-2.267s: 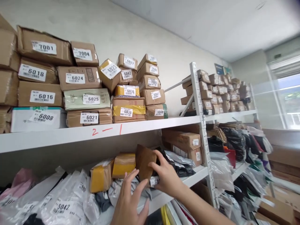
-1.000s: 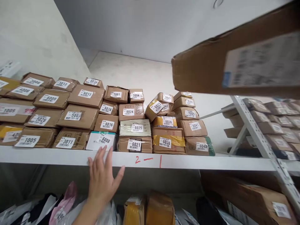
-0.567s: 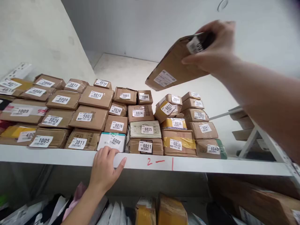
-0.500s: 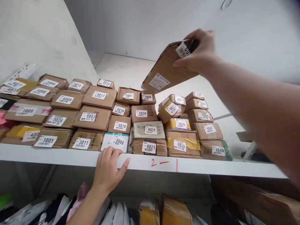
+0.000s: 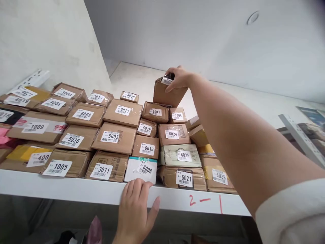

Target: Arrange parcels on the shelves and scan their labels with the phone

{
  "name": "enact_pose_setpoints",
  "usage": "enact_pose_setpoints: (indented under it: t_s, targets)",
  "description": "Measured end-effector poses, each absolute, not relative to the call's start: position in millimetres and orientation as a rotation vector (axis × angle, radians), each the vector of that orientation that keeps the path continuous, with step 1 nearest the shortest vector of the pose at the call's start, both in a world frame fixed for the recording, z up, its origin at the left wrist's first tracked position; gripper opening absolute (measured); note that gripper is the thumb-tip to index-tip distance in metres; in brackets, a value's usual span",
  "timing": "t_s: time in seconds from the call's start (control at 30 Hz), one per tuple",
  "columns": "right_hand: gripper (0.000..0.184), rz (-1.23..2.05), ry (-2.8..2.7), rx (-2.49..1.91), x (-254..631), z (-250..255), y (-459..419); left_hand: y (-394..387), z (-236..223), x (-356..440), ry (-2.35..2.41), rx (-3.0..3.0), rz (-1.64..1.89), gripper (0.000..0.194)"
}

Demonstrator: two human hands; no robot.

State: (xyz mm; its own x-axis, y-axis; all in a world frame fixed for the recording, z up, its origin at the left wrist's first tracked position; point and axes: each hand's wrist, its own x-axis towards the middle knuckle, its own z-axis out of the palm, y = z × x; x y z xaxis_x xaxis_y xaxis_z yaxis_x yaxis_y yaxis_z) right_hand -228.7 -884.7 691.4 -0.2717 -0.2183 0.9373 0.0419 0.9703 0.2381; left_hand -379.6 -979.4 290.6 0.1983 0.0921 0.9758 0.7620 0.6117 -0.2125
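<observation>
High above the shelf, my right hand [image 5: 179, 79] is closed on the top end of a brown cardboard box [image 5: 166, 93], whose white label is partly covered by my fingers. The box is tilted, with its lower end behind the parcels marked 7001 [image 5: 155, 112] and 7004 [image 5: 177, 115]. Whether it touches anything there, I cannot tell. My left hand [image 5: 137, 206] lies against the front edge of the white shelf [image 5: 83, 190], fingers over the lip and thumb apart. Its fingertips are just below the white and teal box marked 6008 [image 5: 141, 169].
Stacked labelled parcels line the shelf, among them 6013 [image 5: 123, 113] and 1005 [image 5: 67, 162]. My right forearm hides part of the right-hand stacks. A pale wall [image 5: 50, 40] slopes at left; a metal upright [image 5: 299, 135] stands at right. A pink bag [image 5: 95, 230] shows below.
My right hand has moved left and down with the cardboard box, bringing it behind the top parcels. My left hand remains at the shelf edge. The view has shifted left and closer.
</observation>
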Motion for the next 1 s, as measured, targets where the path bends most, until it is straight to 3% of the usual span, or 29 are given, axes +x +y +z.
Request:
enact_pose_setpoints:
  t_s: [0.33,0.63,1.0]
  targets:
    - [0.086,-0.327,-1.839,0.126,-233.7,694.0,-887.8,-977.1,289.1,-381.7,-1.293,-0.819,-0.589,0.023]
    - [0.064,-0.242,-1.687,0.323,-242.4,685.6,-892.1,-977.6,288.2,-381.0,-1.27,-0.812,-0.579,0.023]
    - [0.079,-0.23,-1.73,0.32,-249.8,685.2,-895.5,-977.6,288.5,-377.9,-1.306,-0.822,-0.627,0.023]
